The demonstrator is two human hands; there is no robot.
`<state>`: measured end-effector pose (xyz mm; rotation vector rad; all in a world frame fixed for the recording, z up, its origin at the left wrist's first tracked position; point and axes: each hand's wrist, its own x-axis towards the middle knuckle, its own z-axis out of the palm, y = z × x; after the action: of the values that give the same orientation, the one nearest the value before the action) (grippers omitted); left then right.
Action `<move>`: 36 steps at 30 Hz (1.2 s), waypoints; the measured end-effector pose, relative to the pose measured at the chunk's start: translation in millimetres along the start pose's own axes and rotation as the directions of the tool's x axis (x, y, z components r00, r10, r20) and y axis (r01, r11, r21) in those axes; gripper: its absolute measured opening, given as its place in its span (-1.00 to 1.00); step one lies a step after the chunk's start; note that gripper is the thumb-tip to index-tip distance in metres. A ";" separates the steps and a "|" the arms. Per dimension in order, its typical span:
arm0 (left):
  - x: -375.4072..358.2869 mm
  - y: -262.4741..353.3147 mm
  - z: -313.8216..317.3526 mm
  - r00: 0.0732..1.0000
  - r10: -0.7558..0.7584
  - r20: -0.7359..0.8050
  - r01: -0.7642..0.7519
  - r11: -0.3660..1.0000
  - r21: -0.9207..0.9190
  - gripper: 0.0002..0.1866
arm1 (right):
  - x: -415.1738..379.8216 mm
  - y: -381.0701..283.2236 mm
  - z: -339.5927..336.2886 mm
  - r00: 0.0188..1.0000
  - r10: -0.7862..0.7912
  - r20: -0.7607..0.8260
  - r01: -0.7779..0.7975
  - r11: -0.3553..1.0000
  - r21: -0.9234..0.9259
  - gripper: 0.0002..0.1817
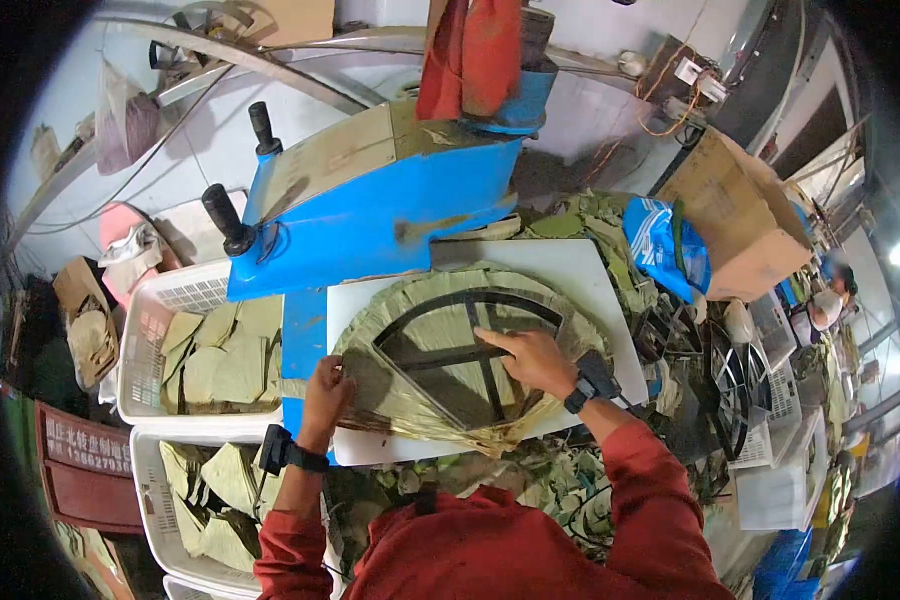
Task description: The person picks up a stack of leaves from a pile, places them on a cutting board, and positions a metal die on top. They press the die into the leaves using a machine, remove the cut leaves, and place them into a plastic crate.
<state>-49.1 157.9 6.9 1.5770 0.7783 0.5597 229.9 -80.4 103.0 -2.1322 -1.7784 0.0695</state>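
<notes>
A round stack of dried, pleated palm-like leaves point(355, 345) lies on a white cutting board point(610, 300). On top of the stack rests a black, fan-shaped cutting die point(425, 313) with crossed inner bars. My right hand point(538, 362) is over the die's right half, index finger stretched onto a bar and the other fingers partly bent. At the left edge of the leaves, my left hand point(327, 395) is closed with curled fingers; what they hold, if anything, is hidden. Both wrists wear black straps with small devices.
A blue press machine point(370, 215) with two black handles stands behind the board. White baskets point(135, 350) of cut leaf pieces are at left. More dies point(735, 390), a cardboard box point(740, 215) and a blue bag point(660, 240) are at right. Leaf scraps point(570, 490) lie below the board.
</notes>
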 end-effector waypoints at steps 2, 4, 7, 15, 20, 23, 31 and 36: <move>3.4 -6.4 -0.7 0.998 0.061 0.009 -0.062 0.995 0.075 -0.59 | -1.3 -2.4 -1.0 1.000 0.011 0.004 -0.011 1.000 -0.015 -0.32; 0.8 -6.4 1.4 0.997 0.073 -0.003 -0.073 0.995 0.071 -0.59 | -1.7 -1.9 2.8 0.999 -0.020 -0.036 0.019 1.000 -0.014 -0.32; 3.0 -9.0 1.5 0.995 0.099 0.016 -0.100 0.995 0.014 -0.59 | 2.2 -5.6 -9.3 1.000 -0.011 -0.012 0.011 1.000 -0.027 -0.31; -15.4 44.0 7.9 0.992 0.117 0.054 -0.127 0.958 0.256 -0.57 | -0.5 6.5 6.8 0.998 0.025 -0.062 -0.027 0.999 -0.031 -0.28; -17.9 31.4 -1.3 0.992 0.119 0.042 -0.126 0.964 0.234 -0.61 | 5.9 -12.4 -9.7 0.993 0.120 0.025 -0.122 0.986 0.112 -0.29; 0.7 19.8 -30.7 0.997 0.062 0.045 -0.058 0.993 -0.099 -0.66 | 5.7 -7.5 -8.1 0.974 0.163 0.156 -0.156 0.986 -0.053 -0.35; 156.7 136.2 -168.4 0.825 0.397 -0.402 -0.488 0.859 -0.153 -0.48 | -46.2 -50.1 -33.0 0.970 0.241 -0.038 -0.229 0.955 0.190 -0.54; 186.8 170.4 -163.5 0.947 0.231 -0.221 -0.301 0.878 -0.371 -0.20 | -88.0 -91.5 -3.8 0.992 0.116 -0.041 -0.115 0.993 0.041 -0.41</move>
<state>-18.2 398.3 185.6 1.2669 0.5266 1.0037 126.6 -152.9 117.6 -2.1906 -1.6154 0.0862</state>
